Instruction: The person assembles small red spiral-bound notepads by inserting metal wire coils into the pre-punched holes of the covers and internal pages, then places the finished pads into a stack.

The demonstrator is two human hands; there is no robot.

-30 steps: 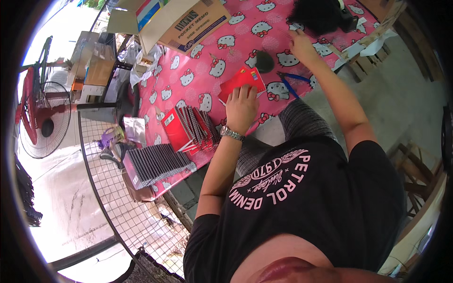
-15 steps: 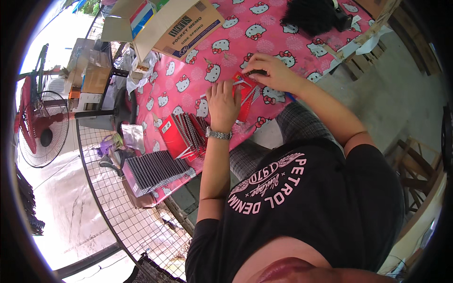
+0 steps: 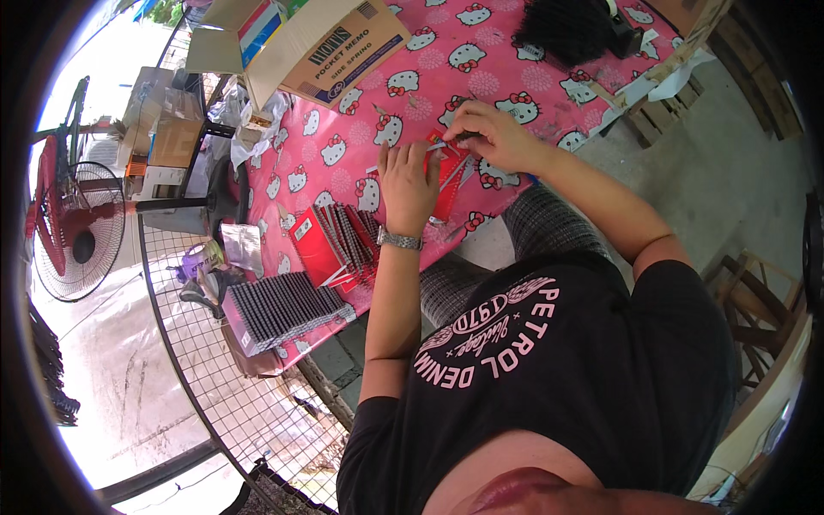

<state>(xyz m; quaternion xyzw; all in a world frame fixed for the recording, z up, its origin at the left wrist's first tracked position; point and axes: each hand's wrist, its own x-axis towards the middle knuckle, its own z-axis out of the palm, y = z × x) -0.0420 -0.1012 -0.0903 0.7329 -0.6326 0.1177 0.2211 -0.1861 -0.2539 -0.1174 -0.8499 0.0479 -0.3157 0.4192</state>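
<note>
My left hand [image 3: 407, 184], with a metal watch at its wrist, lies over a red memo pad [image 3: 446, 196], fingers bent across its upper end and thumb on the right side. Pale edges of the pad stick out past the fingers. My right hand [image 3: 498, 137] is at the pad's upper right corner, fingertips pinched round a small dark piece [image 3: 469, 137] that looks like black spiral binding; the fingers partly hide it. Left of my left wrist sits a fanned pile of red memo pads [image 3: 330, 245] with black spirals. Nearer the table edge is a neat stack of spiral-bound pads [image 3: 283, 311].
An open cardboard box [image 3: 348, 51] stands at the far left of the pink patterned table cover [image 3: 343, 133]. A heap of black strands [image 3: 562, 33] lies at the far right beside a black tape dispenser [image 3: 625, 39]. A standing fan [image 3: 83, 245] and wire mesh [image 3: 193, 330] are at the left.
My right hand's fingers have shifted slightly and curl more, and less of the dark piece shows. My left hand has moved very little over the pad.
</note>
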